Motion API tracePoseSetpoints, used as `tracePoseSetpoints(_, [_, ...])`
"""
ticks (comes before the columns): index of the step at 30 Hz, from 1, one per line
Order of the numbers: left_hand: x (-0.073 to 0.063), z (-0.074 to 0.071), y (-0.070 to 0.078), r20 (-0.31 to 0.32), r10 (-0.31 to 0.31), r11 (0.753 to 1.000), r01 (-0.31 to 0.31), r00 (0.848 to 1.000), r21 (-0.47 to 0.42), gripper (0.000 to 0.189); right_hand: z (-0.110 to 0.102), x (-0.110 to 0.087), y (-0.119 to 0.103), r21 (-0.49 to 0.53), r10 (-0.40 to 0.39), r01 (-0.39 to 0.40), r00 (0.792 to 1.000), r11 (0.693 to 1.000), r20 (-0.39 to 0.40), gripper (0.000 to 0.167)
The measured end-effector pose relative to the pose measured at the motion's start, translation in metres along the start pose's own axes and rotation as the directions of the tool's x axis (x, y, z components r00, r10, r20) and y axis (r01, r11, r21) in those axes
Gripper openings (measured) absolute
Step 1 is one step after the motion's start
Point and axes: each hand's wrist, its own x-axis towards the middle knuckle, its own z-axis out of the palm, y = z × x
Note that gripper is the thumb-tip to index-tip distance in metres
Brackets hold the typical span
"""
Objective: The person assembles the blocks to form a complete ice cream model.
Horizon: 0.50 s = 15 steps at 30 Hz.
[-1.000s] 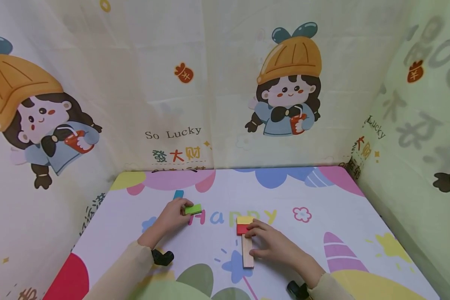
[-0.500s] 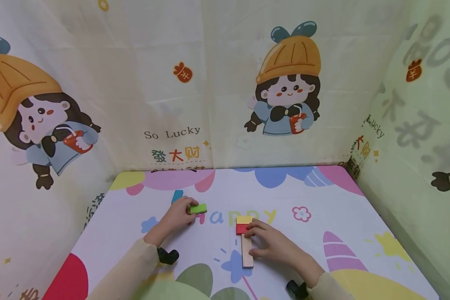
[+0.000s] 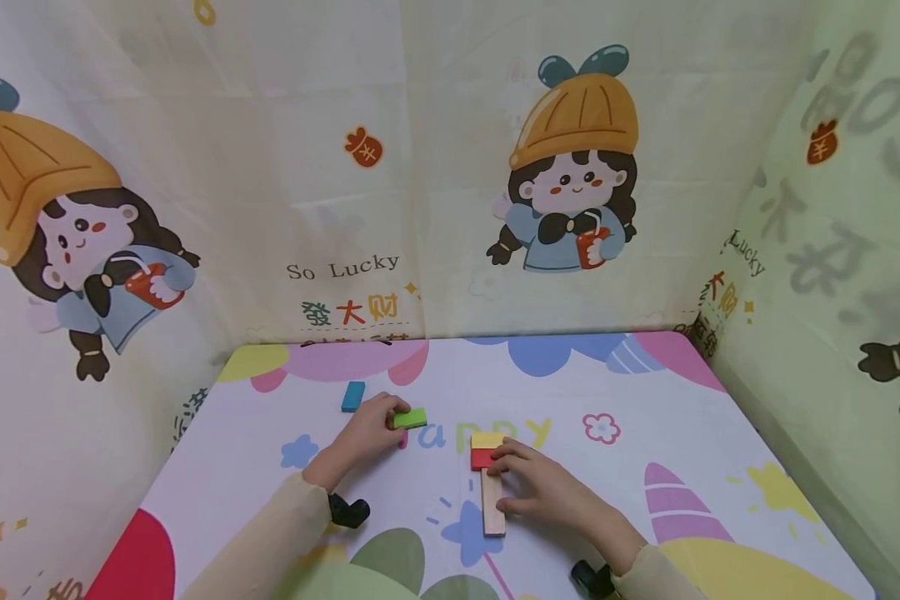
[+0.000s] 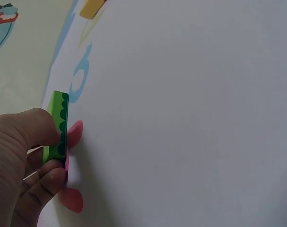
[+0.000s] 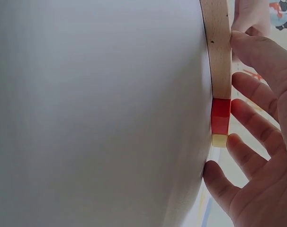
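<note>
My left hand (image 3: pixel 367 427) pinches a bright green block (image 3: pixel 411 417) between thumb and fingers, low over the printed lettering. Dark green scallops run along that block's side in the left wrist view, where the thumb (image 4: pixel 39 127) lies across it. To the right, a plain wooden block (image 3: pixel 493 504), a red block (image 3: pixel 483 459) and a yellow block (image 3: pixel 485 440) stand end to end in a row. Along the row's right side rests my right hand (image 3: pixel 547 487), fingers spread and gently bent, with fingertips right at the wooden and red blocks in the right wrist view.
A blue block (image 3: pixel 353 397) lies on the table behind my left hand. The tabletop (image 3: pixel 570 400) carries colourful prints and meets patterned cloth walls (image 3: pixel 450 208) at the back and sides. Each wrist wears a black device (image 3: pixel 348 511).
My left hand has carried the green block to the right, toward the row, and the blue block shows more fully. My right hand and the row have stayed in place.
</note>
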Motion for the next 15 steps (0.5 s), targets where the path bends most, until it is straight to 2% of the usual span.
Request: tracePoseSetpoints(15, [0.007, 0.009, 0.017, 0.060, -0.008, 1.000, 0.010, 0.998, -0.025, 0.032, 0.000, 0.000, -0.001, 0.003, 0.002, -0.002, 1.000, 1.000, 0.005, 0.035])
